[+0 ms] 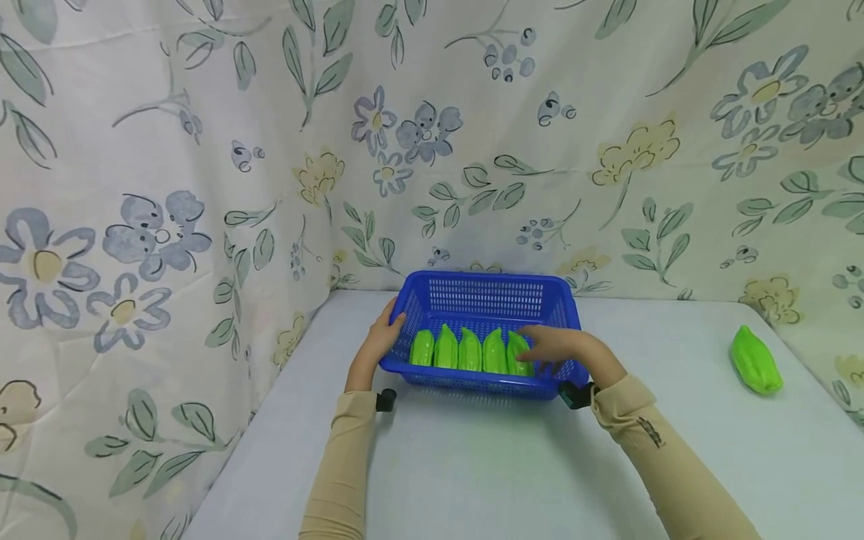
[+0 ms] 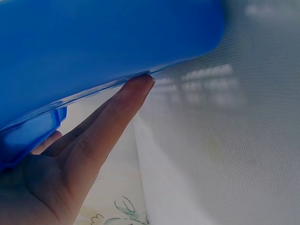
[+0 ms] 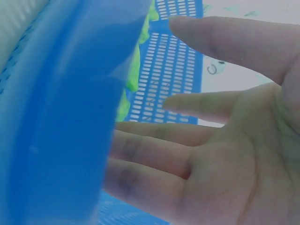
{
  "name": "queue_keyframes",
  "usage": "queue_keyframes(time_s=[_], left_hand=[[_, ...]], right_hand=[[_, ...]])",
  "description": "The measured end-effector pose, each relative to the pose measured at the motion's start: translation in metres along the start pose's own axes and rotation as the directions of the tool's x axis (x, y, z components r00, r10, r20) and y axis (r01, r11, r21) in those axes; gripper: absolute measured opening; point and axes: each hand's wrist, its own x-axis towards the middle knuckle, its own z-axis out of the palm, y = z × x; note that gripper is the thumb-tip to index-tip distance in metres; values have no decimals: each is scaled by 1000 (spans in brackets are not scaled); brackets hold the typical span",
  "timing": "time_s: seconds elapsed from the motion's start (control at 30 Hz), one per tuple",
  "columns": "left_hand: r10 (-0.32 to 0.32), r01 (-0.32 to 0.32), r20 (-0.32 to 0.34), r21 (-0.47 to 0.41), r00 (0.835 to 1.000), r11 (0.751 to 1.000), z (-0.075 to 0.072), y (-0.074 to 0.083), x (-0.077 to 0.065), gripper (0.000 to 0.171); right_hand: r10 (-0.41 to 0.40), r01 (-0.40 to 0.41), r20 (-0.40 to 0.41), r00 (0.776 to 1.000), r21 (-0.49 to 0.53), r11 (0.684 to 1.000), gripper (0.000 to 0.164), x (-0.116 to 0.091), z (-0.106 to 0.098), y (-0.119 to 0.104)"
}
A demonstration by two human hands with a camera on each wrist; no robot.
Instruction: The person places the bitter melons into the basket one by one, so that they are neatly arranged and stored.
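Note:
A blue perforated plastic basket (image 1: pixel 472 381) stands on the white table, with several bright green star fruits (image 1: pixel 469 350) in a row along its inner front side. At the basket's left end my left hand (image 1: pixel 379 337) holds the rim. In the left wrist view, the fingers (image 2: pixel 110 117) lie nearly straight against the outside of the blue wall. My right hand (image 1: pixel 556 345) reaches over the right part of the basket beside the last star fruit. Its fingers (image 3: pixel 201 103) are spread and hold nothing; the basket's wall partly hides their tips in the right wrist view.
Another green star fruit (image 1: pixel 756 361) lies alone on the right side of the table (image 1: pixel 472 472). A floral curtain (image 1: pixel 459 135) hangs behind the table and along its left side. Dark wrist cameras (image 1: pixel 575 394) sit at both cuffs, near the basket's front.

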Motion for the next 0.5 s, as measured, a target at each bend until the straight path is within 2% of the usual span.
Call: queue_keyframes(time_s=[0.23, 0.4, 0.5], left_hand=[[2, -2, 4, 4, 1000, 1000, 0, 0, 0, 59], [-3, 3, 3, 2, 1000, 1000, 0, 0, 1, 59], [-2, 2, 3, -3, 1000, 1000, 0, 0, 0, 59]], right_hand=[[-63, 61, -111, 992, -25, 998, 68, -5, 2, 0], [-132, 118, -237, 963, -71, 990, 67, -9, 5, -1], [-159, 149, -304, 939, -57, 987, 67, -10, 7, 1]])
